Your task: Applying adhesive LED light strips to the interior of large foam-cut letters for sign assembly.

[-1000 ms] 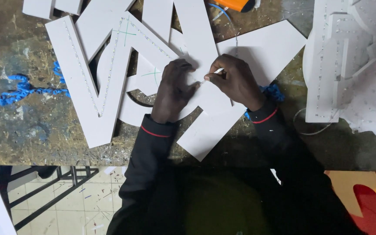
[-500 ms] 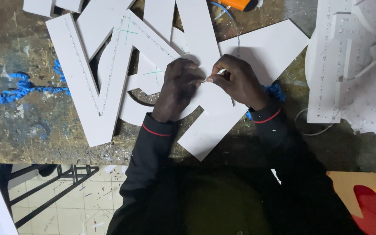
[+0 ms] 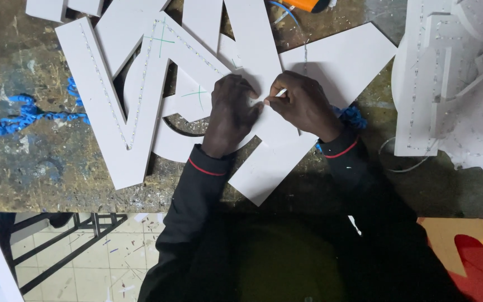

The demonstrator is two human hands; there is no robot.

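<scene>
A: Item one, hands. How many, and what do they hold?

B: Two, both in dark sleeves with red cuff trim. Left hand [image 3: 231, 114] lies palm down, fingers bent, pressing on the white letters [image 3: 141, 89] at frame centre; whether it holds anything underneath cannot be told. Right hand [image 3: 304, 103] pinches a thin white stick [image 3: 280, 93] between thumb and fingertips, its tip pointing toward the left hand's knuckles.

A: What the stick is?

B: Too small to tell. Most of it is hidden inside the fingers.

A: Letters, count?

B: No firm count. They overlap in a heap from upper left to centre; a V shape and a curved piece show (several are cut by the top edge). A white triangle panel [image 3: 339, 59] sits right of the hands, partly under the right wrist.

A: Other entries?

B: One white stack [image 3: 448, 84], right edge, cut off, dotted with rows of tiny points. One blue cord [image 3: 26, 114], left of frame, on the worn bench [image 3: 40, 168]; a second blue bit [image 3: 353, 117] peeks out by the right wrist. One orange tool [image 3: 306, 4], top edge, mostly out of view. One red shape [image 3: 476, 257], lower right corner.
</scene>
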